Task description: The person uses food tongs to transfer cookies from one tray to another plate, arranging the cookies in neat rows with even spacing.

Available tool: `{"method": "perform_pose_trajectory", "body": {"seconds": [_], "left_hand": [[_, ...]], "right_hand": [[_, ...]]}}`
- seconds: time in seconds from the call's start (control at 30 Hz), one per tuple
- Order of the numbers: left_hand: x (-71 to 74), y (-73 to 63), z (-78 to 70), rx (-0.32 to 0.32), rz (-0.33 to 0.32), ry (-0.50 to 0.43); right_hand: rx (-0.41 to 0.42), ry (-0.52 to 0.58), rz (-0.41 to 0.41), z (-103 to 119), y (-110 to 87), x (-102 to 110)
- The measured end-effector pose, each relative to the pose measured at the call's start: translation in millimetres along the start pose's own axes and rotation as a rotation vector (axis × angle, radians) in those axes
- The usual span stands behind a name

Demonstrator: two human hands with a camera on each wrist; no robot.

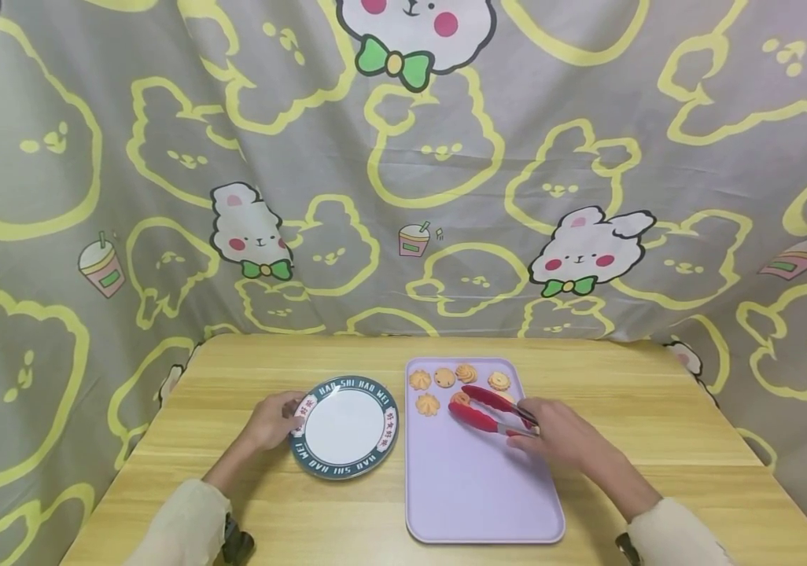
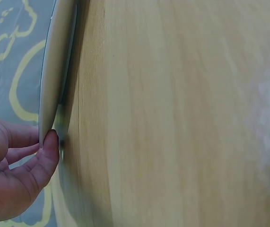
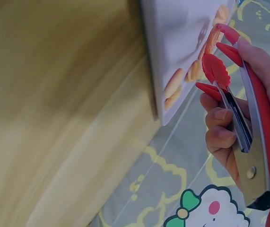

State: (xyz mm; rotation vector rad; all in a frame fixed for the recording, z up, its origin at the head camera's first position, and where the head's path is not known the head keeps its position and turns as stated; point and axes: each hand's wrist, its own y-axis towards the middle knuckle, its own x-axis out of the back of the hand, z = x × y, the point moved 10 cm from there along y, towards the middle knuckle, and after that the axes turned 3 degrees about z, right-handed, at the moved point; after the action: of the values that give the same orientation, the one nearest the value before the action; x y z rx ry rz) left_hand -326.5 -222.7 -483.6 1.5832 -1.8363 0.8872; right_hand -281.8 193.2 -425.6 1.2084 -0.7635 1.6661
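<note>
A white plate (image 1: 344, 427) with a dark green lettered rim stands at the left, and my left hand (image 1: 274, 420) pinches its left edge between thumb and fingers. In the left wrist view the plate (image 2: 56, 66) shows edge-on, close over the table. My right hand (image 1: 552, 428) grips metal tongs (image 1: 474, 417) with red tips and red handle strips. The tong tips straddle a cookie (image 1: 459, 399) on the lilac tray (image 1: 481, 487). Several other cookies (image 1: 428, 405) lie near the tray's far end, one partly hidden behind the tongs.
A wooden table (image 1: 290, 519) carries the plate and tray side by side, with a narrow strip of wood between them. Behind and around the sides hangs a grey curtain (image 1: 347, 267) printed with yellow outlines and rabbit faces.
</note>
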Motion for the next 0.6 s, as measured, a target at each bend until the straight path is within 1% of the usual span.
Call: {"method": "perform_pose_trajectory", "body": {"seconds": [0.2,0.37,0.6], "left_hand": [[0.4,0.1,-2.5,-0.020,-0.004,-0.004],[0.5,-0.8,-1.5,-0.019,0.002,0.001],[0.8,0.4,-2.0,-0.021,0.007,0.005]], "right_hand": [[-0.005,-0.009,0.011,14,14.1,1],[0.027,-0.004,-0.009,32,29.7,2],[0.009,0.015,-0.001,61,52.8,-1]]}}
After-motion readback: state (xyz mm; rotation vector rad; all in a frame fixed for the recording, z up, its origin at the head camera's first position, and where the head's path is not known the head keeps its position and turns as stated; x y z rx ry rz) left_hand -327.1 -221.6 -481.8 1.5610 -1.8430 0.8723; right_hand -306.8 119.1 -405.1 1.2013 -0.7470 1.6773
